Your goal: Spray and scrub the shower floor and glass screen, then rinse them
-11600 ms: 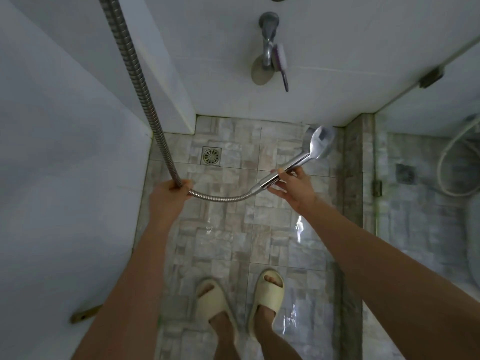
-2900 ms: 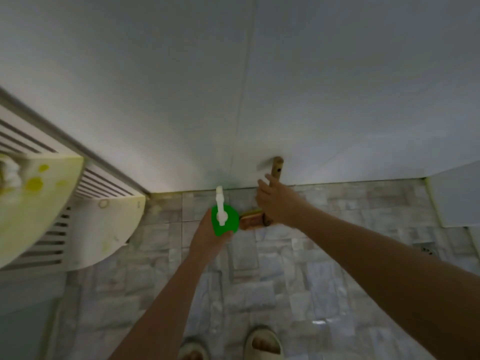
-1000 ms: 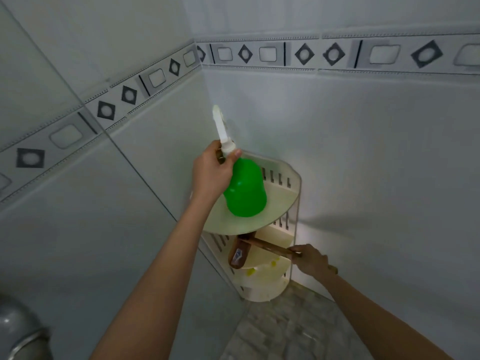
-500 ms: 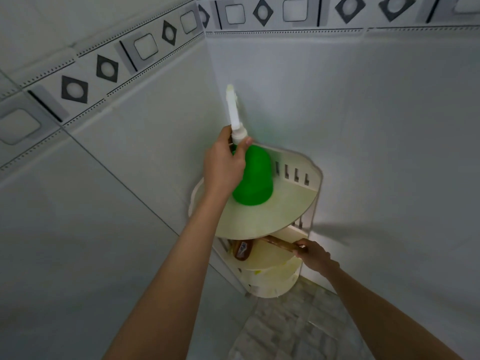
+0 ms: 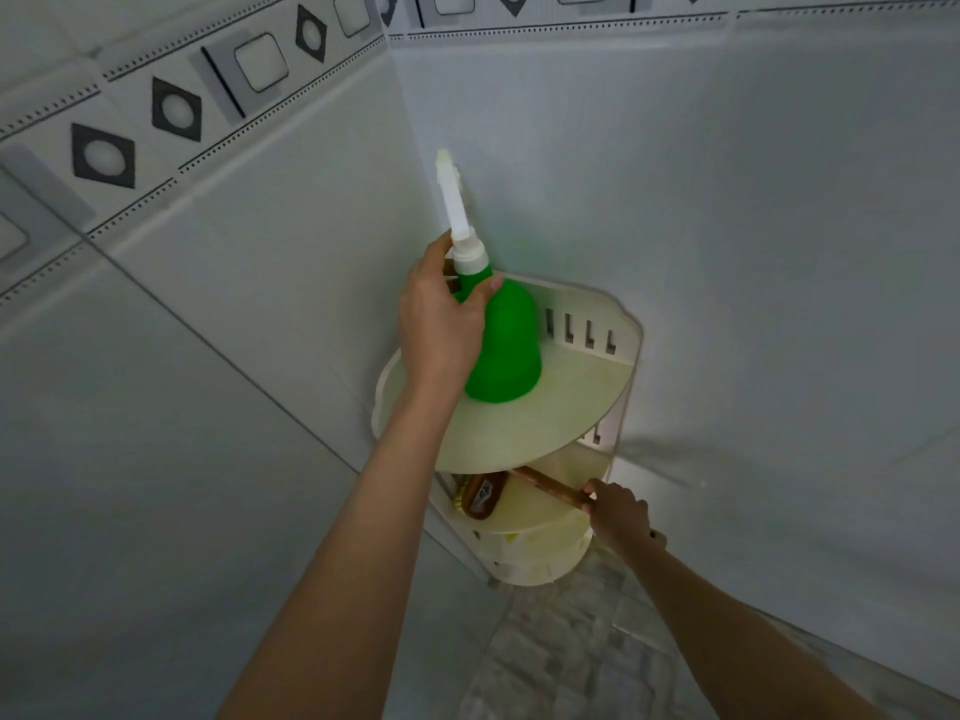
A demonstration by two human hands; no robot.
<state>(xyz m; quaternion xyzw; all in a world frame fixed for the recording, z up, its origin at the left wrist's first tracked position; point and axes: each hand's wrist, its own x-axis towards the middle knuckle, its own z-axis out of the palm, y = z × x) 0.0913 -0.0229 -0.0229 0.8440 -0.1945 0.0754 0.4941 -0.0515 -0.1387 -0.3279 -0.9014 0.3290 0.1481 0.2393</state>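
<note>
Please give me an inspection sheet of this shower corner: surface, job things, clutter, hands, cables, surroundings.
Surface: cream corner rack, shelves yellowed.
Job's things: green bottle upright at the top shelf; brush head on the shelf below.
Clutter: nothing seen.
Hands: left hand grips the bottle neck; right hand holds the brush handle.
Cables: nothing seen.
Surroundings: white tiled walls, patterned border, grey tiled floor.

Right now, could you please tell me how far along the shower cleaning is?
Nearly finished, it seems. No foam shows on the floor tiles. In hand: the left hand grips the green spray bottle on the top tier of the corner shelf; the right hand holds the scrub brush by its handle, head on a lower tier. Left: letting go of both.
</note>
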